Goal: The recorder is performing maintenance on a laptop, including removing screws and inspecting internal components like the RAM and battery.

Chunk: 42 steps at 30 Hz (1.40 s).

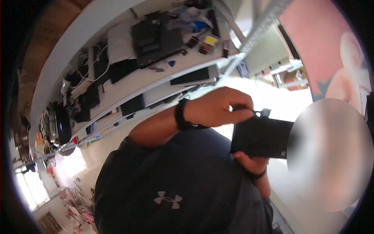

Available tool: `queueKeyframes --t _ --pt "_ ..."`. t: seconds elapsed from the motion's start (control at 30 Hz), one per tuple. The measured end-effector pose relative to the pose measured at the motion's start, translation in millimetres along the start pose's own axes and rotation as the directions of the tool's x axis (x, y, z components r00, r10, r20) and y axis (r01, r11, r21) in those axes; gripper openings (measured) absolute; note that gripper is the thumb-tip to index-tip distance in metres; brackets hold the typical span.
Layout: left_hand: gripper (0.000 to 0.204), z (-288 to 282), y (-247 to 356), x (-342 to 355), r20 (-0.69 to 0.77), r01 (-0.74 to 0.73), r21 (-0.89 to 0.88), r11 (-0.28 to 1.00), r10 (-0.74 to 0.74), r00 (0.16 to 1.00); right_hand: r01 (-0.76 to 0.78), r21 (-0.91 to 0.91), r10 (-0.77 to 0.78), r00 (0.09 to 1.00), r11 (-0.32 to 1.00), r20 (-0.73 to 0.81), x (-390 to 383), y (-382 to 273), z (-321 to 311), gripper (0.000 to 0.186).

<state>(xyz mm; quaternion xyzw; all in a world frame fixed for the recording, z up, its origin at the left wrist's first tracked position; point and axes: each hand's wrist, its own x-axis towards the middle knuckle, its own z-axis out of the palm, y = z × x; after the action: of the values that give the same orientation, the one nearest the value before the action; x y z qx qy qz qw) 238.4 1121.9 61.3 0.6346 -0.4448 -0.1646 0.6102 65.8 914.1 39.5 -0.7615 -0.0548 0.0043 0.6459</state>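
Neither my left hand nor my right hand shows in this tilted view. A person in a dark short-sleeved shirt [175, 183] fills the lower middle and faces the camera. One of their hands [216, 105], with a black wristband [180, 115], pinches a small clip [263, 113] at the top edge of a flat black rectangular device [261, 137]. Their other hand [249, 160], also wearing a dark band, supports the device from below.
Long white tables [156, 80] run across the upper left, loaded with black laptops [156, 37], cables and small parts. A pink wall panel [319, 43] stands at the upper right. Bright floor lies behind the person, with clutter at the lower left [74, 202].
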Motion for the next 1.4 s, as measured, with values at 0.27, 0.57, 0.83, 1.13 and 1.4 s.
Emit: queueKeyframes --t 0.27,0.57,0.83,1.13,1.4 --pt "0.021 -31.3 -10.0 -28.2 0.1 -0.123 0.03 0.992 0.12 0.988 -0.148 0.125 0.129 0.981 0.981 0.147 24.4 -19.5 13.2 0.078" --pt "0.027 -54.6 -2.4 -65.0 0.171 -0.008 0.037 0.999 0.002 0.985 -0.048 -0.004 0.046 0.93 0.999 0.365 46.9 -20.4 21.6 0.078" --pt "0.029 -50.9 -3.5 -84.0 0.081 -0.033 -0.043 0.999 0.037 0.996 -0.259 0.12 0.197 0.905 0.958 0.377 49.1 -19.5 25.5 0.078" --pt "0.029 -58.1 -6.2 -92.2 0.157 -0.019 -0.034 0.999 0.024 0.987 -0.276 0.275 0.202 0.942 0.921 0.267 46.8 -23.8 42.6 0.064" --pt "0.028 -59.4 -7.8 -104.8 0.051 0.128 -0.061 0.99 -0.125 0.991 -0.362 0.343 0.324 0.932 0.867 0.164 52.4 -25.3 47.9 0.069"
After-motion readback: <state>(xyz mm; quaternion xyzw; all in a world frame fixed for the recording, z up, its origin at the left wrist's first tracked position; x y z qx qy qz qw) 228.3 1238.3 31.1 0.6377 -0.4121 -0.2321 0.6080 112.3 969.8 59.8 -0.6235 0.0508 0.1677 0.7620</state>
